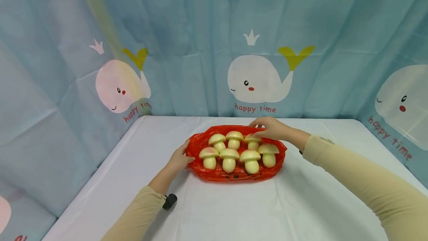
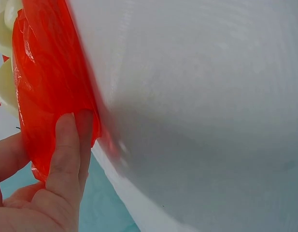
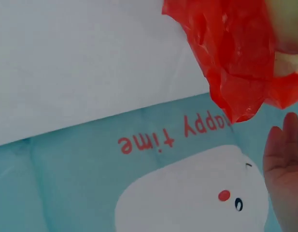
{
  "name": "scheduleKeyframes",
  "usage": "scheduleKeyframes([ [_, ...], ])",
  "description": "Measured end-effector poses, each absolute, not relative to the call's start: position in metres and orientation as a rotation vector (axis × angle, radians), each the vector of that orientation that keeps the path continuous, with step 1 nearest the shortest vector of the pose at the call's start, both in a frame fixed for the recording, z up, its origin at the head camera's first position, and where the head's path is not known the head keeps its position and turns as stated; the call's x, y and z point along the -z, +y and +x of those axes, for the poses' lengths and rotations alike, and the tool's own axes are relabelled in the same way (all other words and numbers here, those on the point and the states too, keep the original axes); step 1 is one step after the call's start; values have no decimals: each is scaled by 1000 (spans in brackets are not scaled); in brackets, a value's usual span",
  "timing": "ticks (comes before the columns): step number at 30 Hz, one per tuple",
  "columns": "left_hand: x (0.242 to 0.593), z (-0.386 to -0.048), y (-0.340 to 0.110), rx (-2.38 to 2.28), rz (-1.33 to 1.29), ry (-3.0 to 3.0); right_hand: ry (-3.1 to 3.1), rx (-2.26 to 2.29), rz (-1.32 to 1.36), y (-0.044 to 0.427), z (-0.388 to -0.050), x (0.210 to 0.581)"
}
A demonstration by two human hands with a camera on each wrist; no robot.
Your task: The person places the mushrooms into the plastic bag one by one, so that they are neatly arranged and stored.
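A red plastic bag [image 1: 214, 174] lies on the table with its mouth spread wide. Several pale yellow toy mushrooms [image 1: 229, 160] stand inside it in two rows. At the bag's left end my left hand [image 1: 178, 159] grips the rim, thumb inside and fingers outside; in the left wrist view its fingers [image 2: 66, 154] lie along the red plastic. My right hand [image 1: 272, 128] is over the back right rim, its thumb beside a back-row mushroom [image 1: 253, 142]. Its fingers [image 3: 284, 145] look fairly straight and apart from the plastic in the right wrist view, where the thumb is out of frame.
A white cloth covers the table [image 1: 227, 211]. Behind and at the sides hangs a light blue curtain [image 1: 187, 84] printed with whales and "happy time". A small black device [image 1: 169, 202] is at the left wrist.
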State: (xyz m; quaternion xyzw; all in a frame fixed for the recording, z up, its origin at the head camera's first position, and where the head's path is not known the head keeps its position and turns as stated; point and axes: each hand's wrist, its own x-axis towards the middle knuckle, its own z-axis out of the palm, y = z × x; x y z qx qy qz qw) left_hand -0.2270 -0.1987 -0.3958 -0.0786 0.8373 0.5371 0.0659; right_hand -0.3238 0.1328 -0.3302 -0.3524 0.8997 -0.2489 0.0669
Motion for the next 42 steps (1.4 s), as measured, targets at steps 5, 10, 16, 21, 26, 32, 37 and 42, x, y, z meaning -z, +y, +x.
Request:
scheduleKeyframes([
  [5, 397, -227, -199, -1624, -244, 2536, 2673, 517, -1079, 111, -339, 335],
  [10, 399, -226, -198, -1639, -233, 2547, 2690, 363, -1125, 98, -347, 342],
  [16, 399, -224, -197, -1650, -253, 2542, 2708, 212, -1276, 90, -354, 352],
  [21, 397, -224, -197, -1638, -219, 2573, 2707, 218, -1277, 88, -357, 356],
  [26, 396, -225, -196, -1618, -219, 2580, 2693, 243, -1234, 87, -360, 354],
  [32, 393, -224, -195, -1609, -224, 2579, 2690, 252, -1186, 86, -358, 353],
  [37, 392, -224, -196, -1638, -234, 2554, 2694, 302, -1191, 90, -356, 350],
  [42, 392, -224, -196, -1632, -230, 2554, 2742, 263, -1305, 104, -351, 347],
])
